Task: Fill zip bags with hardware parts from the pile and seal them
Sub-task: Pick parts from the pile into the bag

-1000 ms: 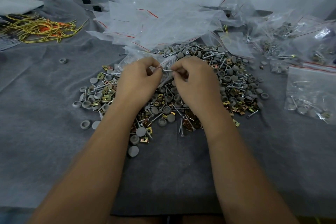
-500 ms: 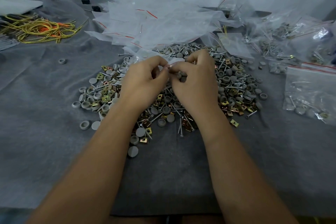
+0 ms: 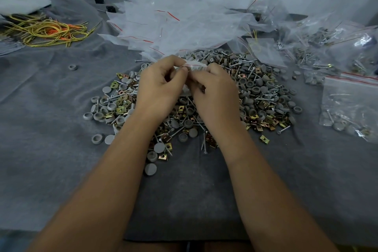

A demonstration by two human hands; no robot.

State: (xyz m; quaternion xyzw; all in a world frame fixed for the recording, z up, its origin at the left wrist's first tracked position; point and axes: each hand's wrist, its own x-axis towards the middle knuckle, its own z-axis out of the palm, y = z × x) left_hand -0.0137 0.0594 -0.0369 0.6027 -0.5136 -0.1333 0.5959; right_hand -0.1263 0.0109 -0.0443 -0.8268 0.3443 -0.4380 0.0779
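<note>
Two bare hands meet over a pile of hardware parts (image 3: 255, 96) on a grey cloth-covered table (image 3: 51, 149), pinching a small clear zip bag (image 3: 195, 66) between them. The left hand (image 3: 159, 86) has fingers curled, thumb & forefinger nipping the bag's red-striped top edge; the right hand (image 3: 214, 90) is curled likewise, fingertips on the same edge just beside the left's. Bag sits above the pile's center, mostly hidden by both hands; contents can't be made out. The pile mixes grey round caps, screws & brass-coloured clips. Behind it, a heap of empty zip bags (image 3: 180, 26); to the right, filled bags (image 3: 351, 104) w/ red seal lines lie on the cloth. Far left, a tangle of yellow & orange ties (image 3: 47, 30). One stray grey cap (image 3: 73, 67) lies apart, left of the pile.
</note>
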